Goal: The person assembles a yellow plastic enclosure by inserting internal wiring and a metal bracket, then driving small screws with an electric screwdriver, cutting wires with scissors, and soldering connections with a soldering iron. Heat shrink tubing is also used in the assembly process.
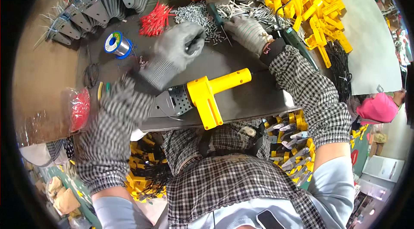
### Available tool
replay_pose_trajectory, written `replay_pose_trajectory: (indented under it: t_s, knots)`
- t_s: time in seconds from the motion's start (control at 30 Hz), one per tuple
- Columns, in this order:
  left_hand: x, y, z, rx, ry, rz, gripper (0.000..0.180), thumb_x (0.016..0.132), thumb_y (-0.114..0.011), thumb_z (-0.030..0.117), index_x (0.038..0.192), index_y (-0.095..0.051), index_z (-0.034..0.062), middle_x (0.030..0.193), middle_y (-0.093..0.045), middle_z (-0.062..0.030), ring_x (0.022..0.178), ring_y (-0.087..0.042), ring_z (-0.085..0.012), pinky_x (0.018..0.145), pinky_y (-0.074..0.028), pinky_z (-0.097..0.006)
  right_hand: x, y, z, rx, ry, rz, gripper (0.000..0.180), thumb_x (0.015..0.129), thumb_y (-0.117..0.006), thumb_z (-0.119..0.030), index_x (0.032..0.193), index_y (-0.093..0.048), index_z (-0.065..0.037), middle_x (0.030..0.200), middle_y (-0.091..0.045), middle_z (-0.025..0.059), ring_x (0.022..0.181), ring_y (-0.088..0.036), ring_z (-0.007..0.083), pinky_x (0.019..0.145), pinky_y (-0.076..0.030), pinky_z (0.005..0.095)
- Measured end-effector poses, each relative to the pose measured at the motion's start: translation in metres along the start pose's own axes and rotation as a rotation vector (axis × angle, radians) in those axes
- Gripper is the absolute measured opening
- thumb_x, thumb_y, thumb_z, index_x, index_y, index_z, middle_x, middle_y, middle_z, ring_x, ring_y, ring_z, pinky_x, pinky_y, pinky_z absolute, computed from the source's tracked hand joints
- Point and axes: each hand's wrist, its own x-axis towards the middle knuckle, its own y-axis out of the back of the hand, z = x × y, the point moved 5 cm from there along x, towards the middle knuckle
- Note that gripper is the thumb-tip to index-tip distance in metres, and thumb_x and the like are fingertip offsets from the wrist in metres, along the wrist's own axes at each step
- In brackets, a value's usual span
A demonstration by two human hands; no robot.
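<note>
Two hands in grey knit gloves work over a dark surface [241,95]. The left hand [179,47] is motion-blurred, its grip curled around a small dark object that cannot be made out. The right hand [246,32], just to its right, rests fingers-down on a heap of small silver screws [194,13], beside a green-handled screwdriver [215,15]; whether that grip pinches a screw cannot be told.

Just below both hands, near the surface's front edge, lies a yellow-handled tool [211,95] with a perforated grey metal plate on its left end; neither hand touches it.

It appears assembled but not yet fastened: no screw is visibly being driven.

Farther out from the left hand sit red wire pieces [155,19] and a solder spool [115,43]. Beyond the right hand lies a pile of yellow plastic parts [319,17].
</note>
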Motion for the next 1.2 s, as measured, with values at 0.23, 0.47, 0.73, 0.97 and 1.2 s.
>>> replay_pose_trajectory:
  t_s: [0.23, 0.47, 0.73, 0.97, 1.2]
  knots:
    - [-0.145, -0.020, 0.057, -0.454, 0.209, 0.094, 0.013, 0.079, -0.066, -0.001, 0.090, -0.061, 0.0014, 0.083, -0.062, -0.0073, 0.075, -0.061, -0.0158, 0.068, -0.048, -0.027, -0.056, 0.065, -0.058, 1.006, -0.247, 0.208, 0.013, 0.081, -0.062, -0.008, 0.091, -0.066, -0.001, 0.077, -0.066, 0.0078, 0.069, -0.062, 0.0127, 0.062, -0.051, 0.0281]
    - [-0.170, -0.040, 0.072, -0.341, 0.319, 0.164, 0.017, 0.075, -0.069, -0.002, 0.090, -0.061, 0.0027, 0.084, -0.062, -0.0071, 0.080, -0.064, -0.0188, 0.073, -0.050, -0.029, -0.150, 0.041, -0.147, 1.656, -0.643, -0.324, 0.014, 0.080, -0.066, -0.007, 0.091, -0.066, 0.002, 0.073, -0.064, 0.0013, 0.068, -0.056, 0.0058, 0.064, -0.050, 0.0233]
    - [-0.176, -0.048, 0.071, -0.379, 0.420, 0.190, 0.022, 0.077, -0.071, 0.000, 0.095, -0.060, 0.0025, 0.087, -0.063, -0.0073, 0.080, -0.064, -0.0168, 0.074, -0.050, -0.027, -0.112, 0.085, -0.130, 0.883, -0.249, 0.172, 0.017, 0.079, -0.067, -0.005, 0.095, -0.068, -0.002, 0.087, -0.068, 0.0146, 0.081, -0.067, 0.0279, 0.072, -0.052, 0.0332]
    - [-0.175, -0.059, 0.065, -0.552, 0.493, 0.219, 0.023, 0.081, -0.068, 0.000, 0.102, -0.058, 0.0006, 0.091, -0.063, -0.0045, 0.085, -0.057, -0.0103, 0.082, -0.047, -0.024, -0.041, 0.054, -0.127, 0.818, -0.046, 0.271, 0.017, 0.074, -0.069, -0.010, 0.090, -0.068, -0.004, 0.087, -0.066, 0.0123, 0.082, -0.065, 0.0289, 0.074, -0.050, 0.0358]
    - [-0.159, -0.015, 0.058, -0.264, 0.310, 0.343, 0.016, 0.080, -0.068, -0.003, 0.094, -0.065, 0.0016, 0.091, -0.066, -0.0061, 0.082, -0.064, -0.0128, 0.075, -0.051, -0.025, -0.048, 0.030, -0.066, 0.914, -0.061, 0.151, 0.022, 0.080, -0.067, -0.017, 0.097, -0.068, -0.003, 0.099, -0.067, 0.0133, 0.098, -0.063, 0.0284, 0.086, -0.050, 0.0334]
